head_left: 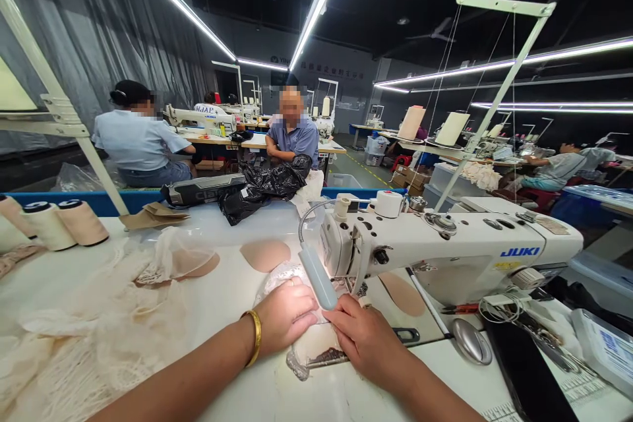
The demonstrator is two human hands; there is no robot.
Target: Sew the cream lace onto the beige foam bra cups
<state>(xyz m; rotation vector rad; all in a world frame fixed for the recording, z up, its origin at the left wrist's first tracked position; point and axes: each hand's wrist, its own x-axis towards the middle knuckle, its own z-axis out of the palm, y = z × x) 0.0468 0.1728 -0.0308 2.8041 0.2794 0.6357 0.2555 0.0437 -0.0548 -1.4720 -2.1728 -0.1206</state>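
Observation:
A pale lace-trimmed fabric piece (271,278) lies at the needle end of the white sewing machine (465,234). My left hand (285,311), with a gold bangle at the wrist, grips it on the left, fingers bent down close together. From the right, my right hand (366,335) pinches the edge of the same piece between thumb and fingers. A grey lamp head (318,279) on a bendable neck hangs over the fabric, partly covering it. The needle and presser foot are mostly hidden. Beige moulded cups (266,255) lie behind and right of the work.
Sheer cream lace (103,336) is heaped on the left, with thread cones (82,224) behind. A black plastic bag (267,184) lies at the table's back. On the right are a phone (531,369) and a silver oval object (472,341). Co-workers sit beyond.

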